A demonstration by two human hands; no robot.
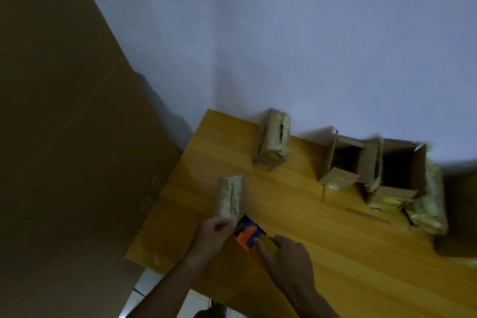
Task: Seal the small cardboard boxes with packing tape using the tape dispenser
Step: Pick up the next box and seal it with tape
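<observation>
A big sheet of brown cardboard point(59, 111) leans at nine o'clock, filling the left of the view beside a pale wall point(309, 33). The yellow wooden bench point(322, 253) runs from six to three o'clock. At three o'clock a cluster of open cardboard boxes point(382, 170) stands with flaps up and torn yellowish tape hanging off them, probably waiting their turn. At about one o'clock from the hands, a closed small box point(272, 144) stands against the wall, its seam taped, likely set aside as done.

Near the centre lies the small cardboard box point(231, 196) now being sealed, tape wrinkled along its top seam. The left hand point(213, 236) pinches its near end, seemingly to steady it and hold the tape end down. Just to its right, touching that end, the orange-and-blue tape dispenser point(249, 236) is gripped by the right hand point(286, 258), fingers curled over the roll, blade end toward the box, placed to lay or cut a strip.
</observation>
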